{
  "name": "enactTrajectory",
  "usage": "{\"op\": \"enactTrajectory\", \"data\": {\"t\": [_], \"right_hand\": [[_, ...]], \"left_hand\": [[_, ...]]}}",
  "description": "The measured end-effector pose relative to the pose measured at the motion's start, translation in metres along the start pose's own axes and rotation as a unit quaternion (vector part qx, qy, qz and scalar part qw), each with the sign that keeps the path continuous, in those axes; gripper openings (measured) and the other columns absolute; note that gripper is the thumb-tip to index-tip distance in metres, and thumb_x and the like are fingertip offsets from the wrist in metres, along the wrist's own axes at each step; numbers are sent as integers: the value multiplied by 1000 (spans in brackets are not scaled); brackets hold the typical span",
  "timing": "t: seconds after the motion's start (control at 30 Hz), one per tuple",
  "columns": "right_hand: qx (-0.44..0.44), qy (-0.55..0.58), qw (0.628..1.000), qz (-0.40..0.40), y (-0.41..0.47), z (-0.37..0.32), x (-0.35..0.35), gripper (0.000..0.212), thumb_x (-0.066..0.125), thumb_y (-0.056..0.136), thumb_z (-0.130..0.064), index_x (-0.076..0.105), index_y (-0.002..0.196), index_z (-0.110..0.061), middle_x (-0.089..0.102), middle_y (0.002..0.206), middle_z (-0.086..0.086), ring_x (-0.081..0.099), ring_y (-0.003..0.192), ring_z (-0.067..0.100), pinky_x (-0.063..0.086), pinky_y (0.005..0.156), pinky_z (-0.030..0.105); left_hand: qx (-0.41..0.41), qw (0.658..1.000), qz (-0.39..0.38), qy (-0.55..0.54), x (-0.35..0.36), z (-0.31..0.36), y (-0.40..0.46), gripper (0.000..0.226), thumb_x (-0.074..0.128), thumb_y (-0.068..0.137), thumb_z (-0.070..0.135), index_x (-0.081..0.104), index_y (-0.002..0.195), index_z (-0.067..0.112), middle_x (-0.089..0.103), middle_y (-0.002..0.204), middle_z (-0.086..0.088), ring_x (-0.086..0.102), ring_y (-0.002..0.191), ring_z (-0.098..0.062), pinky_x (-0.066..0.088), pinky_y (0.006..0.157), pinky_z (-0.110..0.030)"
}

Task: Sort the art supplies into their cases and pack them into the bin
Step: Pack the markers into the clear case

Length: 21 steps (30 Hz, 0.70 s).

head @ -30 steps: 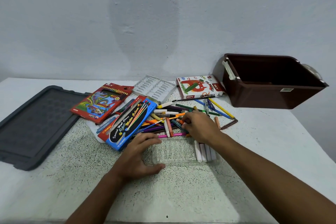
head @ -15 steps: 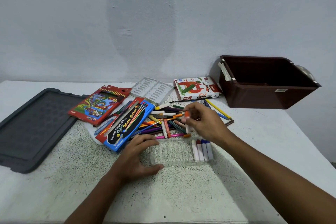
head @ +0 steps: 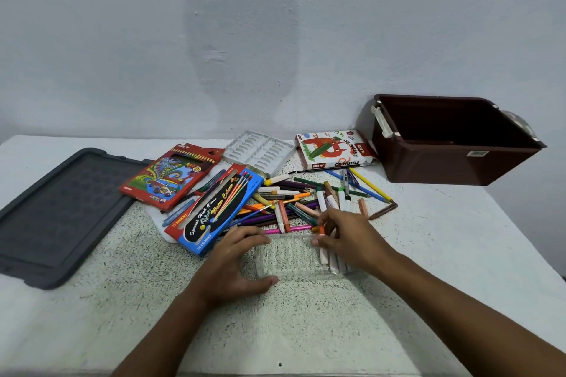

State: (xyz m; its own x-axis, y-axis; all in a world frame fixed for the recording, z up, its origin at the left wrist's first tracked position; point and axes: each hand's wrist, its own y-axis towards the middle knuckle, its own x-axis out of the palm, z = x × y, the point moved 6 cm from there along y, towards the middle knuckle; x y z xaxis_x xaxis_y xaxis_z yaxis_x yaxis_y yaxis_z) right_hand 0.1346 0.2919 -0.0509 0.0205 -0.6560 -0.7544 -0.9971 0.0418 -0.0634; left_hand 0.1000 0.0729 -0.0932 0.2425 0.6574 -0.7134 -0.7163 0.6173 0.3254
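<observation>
- The left hand (head: pixel 235 263) has stayed put over the last second. It rests on the bench (head: pixel 306 330) with fingers spread against the left end of the clear case (head: pixel 294 257), thumb at its near edge, bracing it and curled round nothing.
- The right hand (head: pixel 352 240) has changed most. A second ago it was reaching into the loose pile; half a second ago it had lifted an orange-capped marker (head: pixel 322 243) above it. Now it has come back over the right end of the case, fingers pinched on that marker, lowering it beside the ones already lying there.
- I judge this to be one more marker going into its case, with the step not quite finished because the marker is still gripped.
- The row of markers in the case (head: pixel 335 263) is mostly covered by the right hand, so its count is unclear. The transparent case walls are hard to trace against the speckled surface.
- Beyond lies the loose pile (head: pixel 306 199) of pencils, pastels and markers, so much sorting remains.
- The blue watercolour box (head: pixel 219 211), red pencil box (head: pixel 173 176), white tray (head: pixel 260 151) and oil pastels box (head: pixel 333 150) lie further back.
- The grey lid (head: pixel 58 217) is at far left.
- The brown bin (head: pixel 453 144) stands far right by the wall, its floor dark and partly hidden; it seems to hold nothing yet.
</observation>
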Motion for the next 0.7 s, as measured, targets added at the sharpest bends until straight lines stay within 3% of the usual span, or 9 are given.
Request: {"op": "enactTrajectory", "data": {"t": [0.13, 0.2, 0.27, 0.33, 0.7], "right_hand": [[-11, -2, 1000, -16, -3, -2, 3, 27, 72, 84, -26, 56, 104, -18, 54, 87, -13, 57, 67, -4, 40, 50, 8], [-23, -44, 999, -8, -4, 1, 4, 31, 74, 81, -33, 59, 104, -20, 52, 98, -10, 51, 81, 1, 38, 63, 9], [-30, -73, 997, -6, -3, 7, 7, 32, 74, 79, -40, 62, 104, -23, 48, 104, -11, 43, 97, 7, 39, 78, 20], [-35, -76, 996, -7, -5, 10, 9, 32, 74, 80, -41, 63, 104, -24, 45, 105, -13, 40, 102, 8, 38, 83, 23], [-63, -87, 994, -11, -1, 12, 9, 30, 72, 81, -43, 66, 101, -22, 46, 99, -13, 41, 97, 7, 39, 79, 24]], "left_hand": [[2, 1000, 1, -2, 0, 1, 0, 65, 78, 66, 61, 63, 119, 26, 54, 125, 17, 48, 121, -2, 47, 99, -31], [2, 1000, 2, -3, 0, 1, 0, 65, 78, 66, 61, 63, 119, 26, 53, 125, 17, 48, 120, -2, 47, 98, -31], [3, 1000, 3, -2, 0, 1, 0, 65, 78, 66, 60, 63, 119, 26, 54, 124, 16, 48, 120, -3, 47, 98, -31], [7, 1000, 3, -2, 0, 0, 0, 65, 79, 66, 59, 63, 119, 25, 54, 124, 15, 49, 120, -3, 47, 99, -32], [1, 1000, 1, -2, 0, 0, 0, 65, 79, 67, 58, 63, 120, 25, 53, 126, 16, 48, 121, -3, 47, 100, -31]]}}
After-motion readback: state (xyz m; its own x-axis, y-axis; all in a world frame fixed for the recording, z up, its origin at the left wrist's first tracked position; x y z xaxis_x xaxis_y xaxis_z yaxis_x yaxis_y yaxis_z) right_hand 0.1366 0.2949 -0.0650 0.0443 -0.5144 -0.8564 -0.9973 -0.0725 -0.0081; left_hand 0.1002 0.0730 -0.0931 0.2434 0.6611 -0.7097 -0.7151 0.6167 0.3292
